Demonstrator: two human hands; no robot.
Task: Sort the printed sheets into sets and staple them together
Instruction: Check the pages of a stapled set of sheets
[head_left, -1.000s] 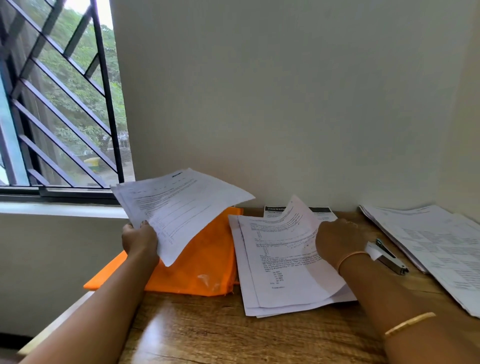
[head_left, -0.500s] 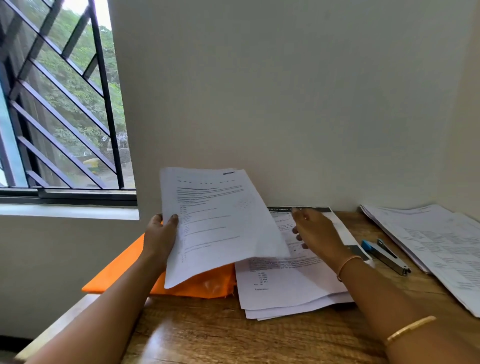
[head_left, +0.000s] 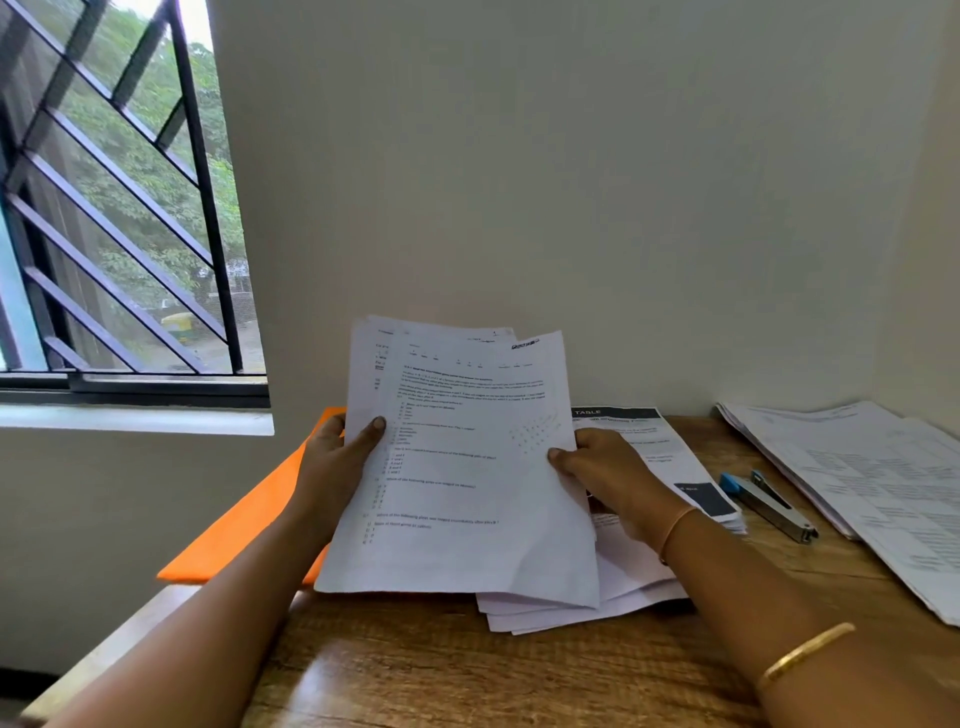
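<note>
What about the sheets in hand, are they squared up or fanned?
Fanned. The sheets are held up by the left hand and right hand, their top edges offset, not lined up.

Printed sheets (head_left: 467, 467) held upright above flat stack (head_left: 639, 577); stapler (head_left: 769, 506) lies rightward.

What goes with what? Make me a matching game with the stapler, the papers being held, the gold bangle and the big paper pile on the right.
Things
1. stapler
2. held sheets
3. gold bangle
4. right paper pile

Places
A. around the right forearm
B. flat on the table, by the right wall
C. lying on the table between two paper piles
D. gripped by the left hand and the right hand

Pairs: 1-C, 2-D, 3-A, 4-B
</note>
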